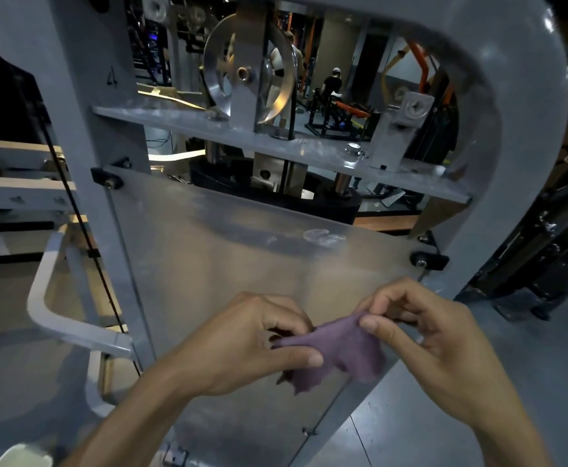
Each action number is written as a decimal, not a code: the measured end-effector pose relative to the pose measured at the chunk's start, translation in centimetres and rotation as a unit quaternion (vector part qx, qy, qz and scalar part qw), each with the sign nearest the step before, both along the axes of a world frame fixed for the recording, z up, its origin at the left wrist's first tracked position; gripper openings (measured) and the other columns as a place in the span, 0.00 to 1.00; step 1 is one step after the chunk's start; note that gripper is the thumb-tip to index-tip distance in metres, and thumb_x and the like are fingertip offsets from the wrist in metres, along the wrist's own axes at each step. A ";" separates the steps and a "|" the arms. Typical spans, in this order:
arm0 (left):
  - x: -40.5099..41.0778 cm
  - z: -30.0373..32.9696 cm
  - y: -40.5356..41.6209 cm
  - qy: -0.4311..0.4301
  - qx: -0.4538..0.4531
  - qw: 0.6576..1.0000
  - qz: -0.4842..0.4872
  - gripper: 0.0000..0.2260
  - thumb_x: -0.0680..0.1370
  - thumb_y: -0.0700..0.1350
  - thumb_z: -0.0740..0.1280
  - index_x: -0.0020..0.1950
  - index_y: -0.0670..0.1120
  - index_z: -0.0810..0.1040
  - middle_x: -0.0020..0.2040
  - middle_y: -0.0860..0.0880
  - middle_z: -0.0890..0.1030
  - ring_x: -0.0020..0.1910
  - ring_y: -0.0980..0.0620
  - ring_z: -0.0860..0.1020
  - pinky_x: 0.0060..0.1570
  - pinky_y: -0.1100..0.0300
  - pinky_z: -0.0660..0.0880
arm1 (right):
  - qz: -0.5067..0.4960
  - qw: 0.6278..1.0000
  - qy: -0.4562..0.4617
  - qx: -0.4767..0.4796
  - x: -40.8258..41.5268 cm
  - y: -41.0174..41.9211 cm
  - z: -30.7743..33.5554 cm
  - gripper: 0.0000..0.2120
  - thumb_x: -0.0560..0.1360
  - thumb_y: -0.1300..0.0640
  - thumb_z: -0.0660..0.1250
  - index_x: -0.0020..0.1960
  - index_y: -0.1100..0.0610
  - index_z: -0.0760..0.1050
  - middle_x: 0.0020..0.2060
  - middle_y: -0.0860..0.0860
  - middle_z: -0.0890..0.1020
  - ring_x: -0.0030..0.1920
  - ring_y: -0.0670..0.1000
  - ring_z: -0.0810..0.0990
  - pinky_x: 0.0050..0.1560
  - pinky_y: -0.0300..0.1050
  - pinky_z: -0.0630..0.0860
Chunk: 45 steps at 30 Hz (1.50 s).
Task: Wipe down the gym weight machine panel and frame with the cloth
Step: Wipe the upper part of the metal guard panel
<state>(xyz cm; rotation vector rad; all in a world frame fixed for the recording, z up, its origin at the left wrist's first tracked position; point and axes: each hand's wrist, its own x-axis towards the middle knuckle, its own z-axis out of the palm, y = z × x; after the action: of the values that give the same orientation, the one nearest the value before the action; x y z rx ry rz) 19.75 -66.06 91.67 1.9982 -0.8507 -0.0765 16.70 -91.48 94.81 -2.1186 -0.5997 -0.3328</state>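
Dim gym behind a smeared clear panel; left hand and right hand pinch a purple cloth, its lower edge blurred.

We lose part of the cloth behind the left hand; the frame runs off the top edge, and the background gym-goers blur.

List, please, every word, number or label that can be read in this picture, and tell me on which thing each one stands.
"4": a faint dark figure on the grey left upright of the machine frame, above the clear panel.
No other text can be read; the cloth and the pulley wheel carry none that shows.
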 end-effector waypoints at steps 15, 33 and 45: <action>0.0 1.3 0.6 -0.093 0.021 0.994 0.060 0.05 0.80 0.51 0.71 0.53 0.54 0.87 0.52 0.59 0.80 0.49 0.56 0.82 0.48 0.62 0.77 | -0.018 0.995 -0.063 -0.080 0.0 -0.5 -1.3 0.07 0.79 0.61 0.70 0.49 0.49 0.82 0.47 0.43 0.81 0.49 0.48 0.82 0.48 0.36 0.75; -0.3 3.0 1.1 0.053 -0.145 0.983 0.101 0.07 0.73 0.34 0.77 0.39 0.41 0.81 0.43 0.46 0.86 0.42 0.49 0.85 0.45 0.60 0.80 | -0.052 0.984 0.015 0.168 -0.1 1.2 -1.6 0.05 0.71 0.54 0.74 0.46 0.51 0.80 0.41 0.53 0.83 0.43 0.57 0.82 0.46 0.51 0.79; 0.0 1.5 0.7 0.188 -0.069 0.980 0.005 0.15 0.80 0.34 0.69 0.64 0.48 0.77 0.50 0.44 0.81 0.46 0.48 0.80 0.48 0.56 0.79 | -0.106 0.973 0.025 0.202 0.6 3.5 -2.7 0.16 0.75 0.56 0.74 0.59 0.42 0.79 0.47 0.49 0.84 0.47 0.51 0.85 0.48 0.42 0.80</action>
<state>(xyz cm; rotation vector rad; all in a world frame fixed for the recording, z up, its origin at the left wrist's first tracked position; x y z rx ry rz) 19.77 -65.33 93.16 1.7803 -0.5840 -0.3676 17.30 -88.01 92.07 -1.7918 -0.2472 -0.4760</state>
